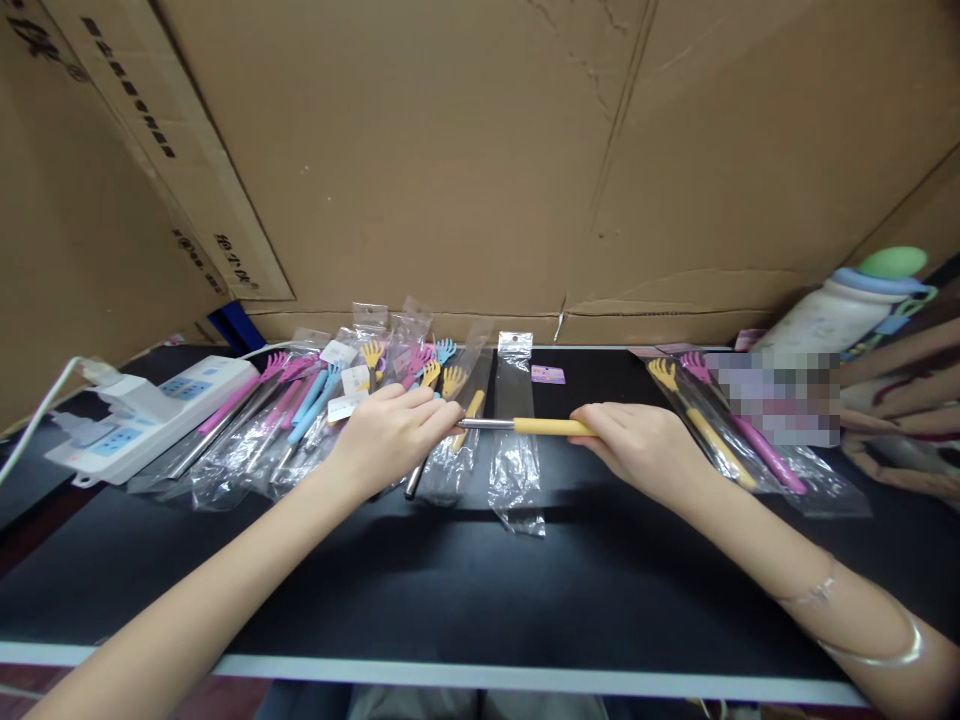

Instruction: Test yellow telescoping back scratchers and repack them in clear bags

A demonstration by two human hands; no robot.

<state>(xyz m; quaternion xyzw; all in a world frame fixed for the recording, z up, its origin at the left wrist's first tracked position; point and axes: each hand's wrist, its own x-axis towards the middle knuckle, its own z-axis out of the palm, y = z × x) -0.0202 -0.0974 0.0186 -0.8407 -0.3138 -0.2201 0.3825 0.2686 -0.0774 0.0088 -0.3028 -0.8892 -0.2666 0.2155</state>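
Both my hands hold one back scratcher (551,427) level above the black table, its yellow grip and a length of metal rod showing between them. My left hand (401,425) is closed around the rod end, which hides the claw head. My right hand (637,445) is closed on the end of the yellow grip. Just beneath the scratcher lies a flat clear plastic bag (516,490) with a hang hole at its top. A small purple card (548,375) lies beside the bag's upper part.
Several bagged back scratchers (300,410) in pink, blue and yellow lie at left, near a white power strip (161,420). At right are a yellow scratcher (705,430) and a pink one (765,450). A bottle (832,315) and another person's hand (907,400) are far right; cardboard (450,150) stands behind.
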